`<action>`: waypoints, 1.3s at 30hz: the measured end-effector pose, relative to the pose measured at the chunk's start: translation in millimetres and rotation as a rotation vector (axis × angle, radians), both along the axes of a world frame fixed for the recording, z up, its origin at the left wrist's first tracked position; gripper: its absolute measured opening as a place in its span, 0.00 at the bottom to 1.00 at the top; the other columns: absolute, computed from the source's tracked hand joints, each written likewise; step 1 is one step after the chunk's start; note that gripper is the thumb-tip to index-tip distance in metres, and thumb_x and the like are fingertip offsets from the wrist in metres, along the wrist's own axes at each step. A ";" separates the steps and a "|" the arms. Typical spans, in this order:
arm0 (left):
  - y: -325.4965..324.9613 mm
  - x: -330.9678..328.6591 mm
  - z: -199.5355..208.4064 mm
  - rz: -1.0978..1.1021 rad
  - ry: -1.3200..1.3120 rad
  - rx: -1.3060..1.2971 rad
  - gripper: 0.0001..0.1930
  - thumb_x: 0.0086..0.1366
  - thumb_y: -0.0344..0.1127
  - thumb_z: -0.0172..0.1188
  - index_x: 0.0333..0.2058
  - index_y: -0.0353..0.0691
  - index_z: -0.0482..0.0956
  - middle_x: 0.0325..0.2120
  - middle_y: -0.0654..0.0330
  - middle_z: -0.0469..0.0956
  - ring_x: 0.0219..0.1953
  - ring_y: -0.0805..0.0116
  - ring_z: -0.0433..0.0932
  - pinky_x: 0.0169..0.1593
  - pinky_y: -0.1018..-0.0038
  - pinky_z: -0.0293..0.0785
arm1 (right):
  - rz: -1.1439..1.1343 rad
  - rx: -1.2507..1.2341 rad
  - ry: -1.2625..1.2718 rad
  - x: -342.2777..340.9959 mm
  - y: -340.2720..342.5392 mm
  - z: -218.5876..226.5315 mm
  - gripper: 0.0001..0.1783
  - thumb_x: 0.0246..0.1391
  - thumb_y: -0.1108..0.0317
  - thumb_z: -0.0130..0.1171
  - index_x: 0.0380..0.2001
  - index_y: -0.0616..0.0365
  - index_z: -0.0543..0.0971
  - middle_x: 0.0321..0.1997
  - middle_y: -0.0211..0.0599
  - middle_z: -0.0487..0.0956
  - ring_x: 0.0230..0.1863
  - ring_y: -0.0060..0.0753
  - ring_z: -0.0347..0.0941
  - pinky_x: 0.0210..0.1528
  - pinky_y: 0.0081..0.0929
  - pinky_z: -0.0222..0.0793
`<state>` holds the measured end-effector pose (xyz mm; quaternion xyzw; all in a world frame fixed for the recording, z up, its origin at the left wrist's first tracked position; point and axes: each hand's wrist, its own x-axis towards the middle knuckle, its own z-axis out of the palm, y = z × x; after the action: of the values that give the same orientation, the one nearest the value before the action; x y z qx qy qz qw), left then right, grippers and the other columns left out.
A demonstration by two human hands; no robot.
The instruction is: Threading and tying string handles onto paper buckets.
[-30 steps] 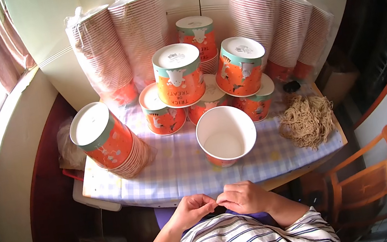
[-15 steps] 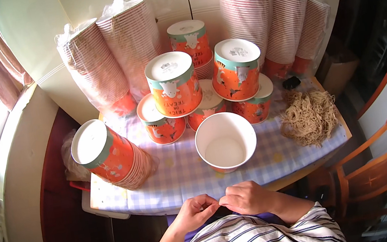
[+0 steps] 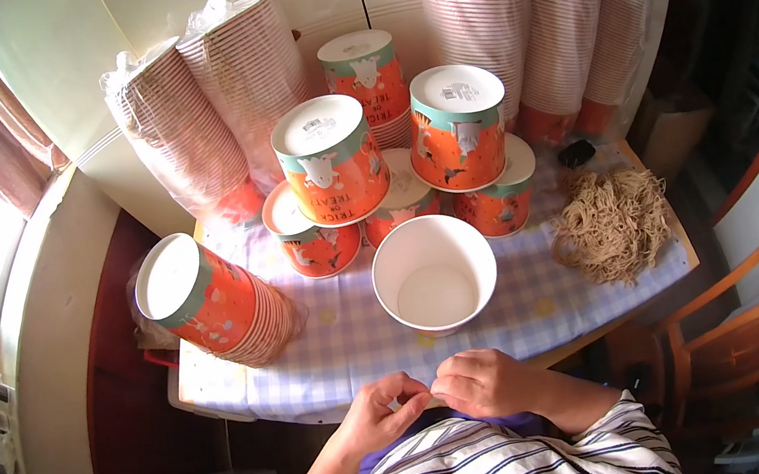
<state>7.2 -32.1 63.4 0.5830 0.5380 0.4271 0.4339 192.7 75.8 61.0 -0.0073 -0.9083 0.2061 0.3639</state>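
Observation:
My left hand [image 3: 381, 415] and my right hand [image 3: 484, 385] meet in front of my body, just off the table's near edge. Both are closed, thumbs and fingertips pinched close together. Whatever lies between the fingertips is too small to make out. Just beyond them an open white paper bucket [image 3: 435, 273] stands upright, its inside bare. Behind it, upside-down orange and green paper buckets [image 3: 331, 167] are piled in tiers. To the right lies a tangled heap of tan string [image 3: 614, 225].
A leaning stack of nested buckets [image 3: 211, 298] stands at the left. Tall plastic-wrapped bucket stacks [image 3: 250, 79] line the back wall. A checked cloth [image 3: 337, 343] covers the table. A small black object [image 3: 576, 153] lies behind the string, and a wooden chair [image 3: 733, 340] is at right.
The view has shifted slightly. My hands stay together in nearly the same pinch, with the fingers slightly moved. The buckets and the string have not moved on the table.

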 end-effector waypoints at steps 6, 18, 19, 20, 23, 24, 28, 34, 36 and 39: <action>9.0 5.6 18.2 -0.013 0.138 0.139 0.03 0.60 0.26 0.59 0.32 0.34 0.78 0.23 0.57 0.76 0.25 0.63 0.75 0.31 0.72 0.71 | -0.005 -0.031 0.028 5.9 8.5 8.1 0.12 0.43 0.75 0.63 0.33 0.58 0.73 0.28 0.34 0.69 0.26 0.32 0.72 0.25 0.27 0.70; 61.1 -2.8 28.7 0.457 0.390 0.210 0.10 0.55 0.32 0.63 0.34 0.34 0.78 0.23 0.57 0.75 0.23 0.64 0.74 0.28 0.72 0.71 | -0.064 -0.162 -0.042 7.1 78.5 47.3 0.06 0.46 0.74 0.63 0.30 0.56 0.78 0.32 0.36 0.72 0.27 0.36 0.75 0.27 0.30 0.71; 70.2 -7.9 27.1 0.598 0.507 0.166 0.16 0.56 0.39 0.64 0.38 0.34 0.78 0.24 0.56 0.75 0.24 0.64 0.74 0.30 0.71 0.72 | -0.121 -0.154 -0.030 5.8 90.7 51.8 0.06 0.46 0.75 0.63 0.30 0.58 0.78 0.33 0.37 0.72 0.28 0.36 0.75 0.29 0.31 0.71; 76.0 -14.7 18.6 0.615 0.504 0.166 0.16 0.56 0.39 0.64 0.38 0.34 0.78 0.24 0.56 0.75 0.24 0.64 0.74 0.30 0.71 0.72 | -0.169 -0.143 -0.013 0.9 103.4 55.4 0.05 0.46 0.75 0.62 0.30 0.59 0.78 0.35 0.38 0.72 0.29 0.36 0.75 0.31 0.31 0.71; 92.2 -25.0 1.9 0.602 0.453 0.079 0.20 0.53 0.42 0.63 0.39 0.31 0.78 0.31 0.52 0.80 0.30 0.56 0.79 0.37 0.67 0.75 | -0.267 -0.204 -0.230 -10.7 138.3 57.9 0.04 0.46 0.74 0.61 0.27 0.61 0.79 0.38 0.38 0.72 0.37 0.38 0.74 0.37 0.32 0.70; 95.7 -24.4 3.0 0.607 0.443 0.080 0.20 0.53 0.42 0.63 0.39 0.31 0.78 0.31 0.52 0.80 0.30 0.56 0.79 0.37 0.67 0.75 | -0.265 -0.198 -0.238 -14.1 147.2 50.8 0.04 0.46 0.74 0.61 0.27 0.61 0.79 0.38 0.38 0.72 0.37 0.38 0.74 0.37 0.32 0.70; 97.6 -25.4 1.3 0.628 0.292 -0.011 0.17 0.53 0.36 0.60 0.36 0.28 0.79 0.27 0.52 0.81 0.29 0.66 0.79 0.36 0.72 0.75 | -0.290 -0.148 -0.359 -24.0 158.1 33.7 0.05 0.45 0.71 0.61 0.25 0.62 0.78 0.35 0.38 0.73 0.33 0.37 0.74 0.35 0.31 0.70; 93.8 -44.0 -13.5 0.587 0.074 -0.044 0.14 0.55 0.32 0.58 0.38 0.27 0.79 0.27 0.56 0.81 0.29 0.75 0.76 0.35 0.77 0.73 | -0.258 -0.277 -0.377 -27.3 138.9 28.7 0.04 0.46 0.73 0.57 0.25 0.62 0.77 0.29 0.43 0.73 0.30 0.45 0.73 0.33 0.37 0.69; 91.8 -46.4 -16.5 0.568 -0.010 -0.035 0.14 0.56 0.31 0.57 0.38 0.26 0.79 0.27 0.58 0.81 0.29 0.77 0.75 0.35 0.78 0.72 | -0.261 -0.250 -0.363 -27.9 125.3 34.0 0.04 0.46 0.74 0.57 0.24 0.63 0.76 0.29 0.45 0.73 0.30 0.47 0.73 0.33 0.37 0.70; 88.3 -49.8 -17.5 0.552 -0.062 -0.013 0.13 0.57 0.30 0.56 0.38 0.26 0.79 0.27 0.60 0.80 0.29 0.78 0.75 0.33 0.79 0.72 | -0.332 -0.223 -0.358 -28.9 104.5 45.0 0.03 0.47 0.75 0.57 0.24 0.65 0.76 0.30 0.46 0.73 0.31 0.49 0.74 0.35 0.38 0.71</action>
<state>-42.6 56.2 45.9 0.3982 0.6657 0.5434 0.3209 163.8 180.3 106.0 -0.2326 -0.9162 0.2380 0.2231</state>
